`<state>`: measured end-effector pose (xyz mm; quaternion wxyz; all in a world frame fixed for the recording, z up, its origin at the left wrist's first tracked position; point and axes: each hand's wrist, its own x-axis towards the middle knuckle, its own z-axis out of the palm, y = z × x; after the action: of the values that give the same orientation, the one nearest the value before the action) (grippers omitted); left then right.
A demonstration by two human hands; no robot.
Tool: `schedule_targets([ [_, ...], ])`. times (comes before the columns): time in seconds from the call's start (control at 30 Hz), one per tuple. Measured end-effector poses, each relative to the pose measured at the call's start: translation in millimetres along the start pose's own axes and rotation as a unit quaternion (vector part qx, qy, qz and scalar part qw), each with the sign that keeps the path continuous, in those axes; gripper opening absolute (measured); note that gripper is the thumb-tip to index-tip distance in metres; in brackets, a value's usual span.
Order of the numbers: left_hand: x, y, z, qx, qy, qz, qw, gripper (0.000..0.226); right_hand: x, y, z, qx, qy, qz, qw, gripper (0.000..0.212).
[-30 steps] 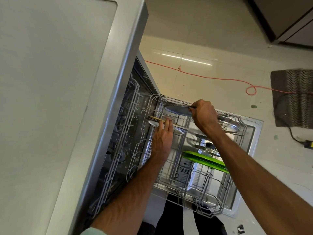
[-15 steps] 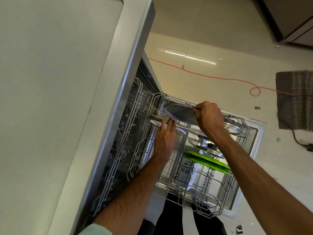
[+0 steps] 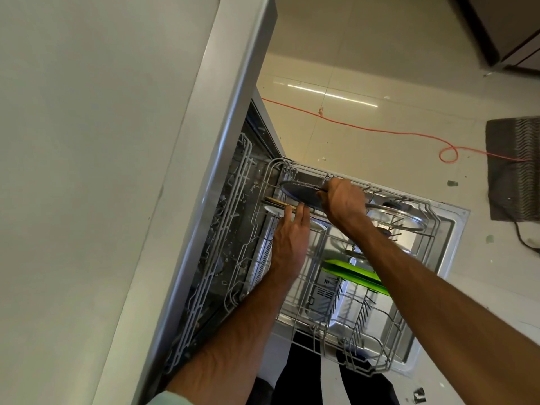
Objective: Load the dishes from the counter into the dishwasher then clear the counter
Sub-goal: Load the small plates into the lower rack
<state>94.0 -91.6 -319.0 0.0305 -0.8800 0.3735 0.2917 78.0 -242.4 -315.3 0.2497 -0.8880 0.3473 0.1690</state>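
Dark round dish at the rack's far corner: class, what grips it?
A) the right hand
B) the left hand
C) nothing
A: the right hand is curled round the rim of the dark round dish; the left hand only touches a paler plate.

Glossy cream floor tiles point(image 3: 365, 68), orange cable point(image 3: 380, 130), grey mat point(image 3: 514, 168).

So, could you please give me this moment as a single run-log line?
phase: loading rack | right hand: grips dark plate | left hand: straight fingers against white plate | in rack: green board, glass lid
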Motion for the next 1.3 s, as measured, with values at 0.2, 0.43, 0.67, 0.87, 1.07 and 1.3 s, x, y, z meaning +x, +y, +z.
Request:
schedule_targets([
  [0.2, 1.9, -3.5, 6.9, -0.027, 0.024, -0.005, 0.999, 0.077, 10.8, -21.4, 6.5, 0.026, -0.042, -0.001, 0.999, 0.029],
  [0.43, 3.2, -5.0, 8.5, -0.049, 0.022, -0.019, 0.998, 0.077, 13.3, -22.7, 11.9, -0.02, -0.071, -0.007, 0.997, 0.031],
  [0.67, 2.5, -4.9, 5.3, -0.002, 0.009, 0.002, 1.0, 0.071, 9.5, -8.6, 12.6, 0.018, -0.024, 0.004, 1.0, 0.029],
  [0.87, 2.4, -3.2, 4.9, -0.006, 0.006, 0.002, 1.0, 0.072, -0.3, 4.5, 11.3, 0.035, -0.016, 0.002, 0.999, 0.029],
  [1.07, 0.8, -0.7, 3.3, 0.003, -0.002, 0.002, 1.0, 0.076, 4.0, 10.5, 12.5, 0.044, -0.027, -0.003, 0.999, 0.031],
  [1.3, 0.5, -1.4, 3.7, 0.014, 0.01, 0.0, 1.0, 0.072, 10.2, 9.4, 10.2, 0.026, -0.025, -0.012, 0.999, 0.028],
])
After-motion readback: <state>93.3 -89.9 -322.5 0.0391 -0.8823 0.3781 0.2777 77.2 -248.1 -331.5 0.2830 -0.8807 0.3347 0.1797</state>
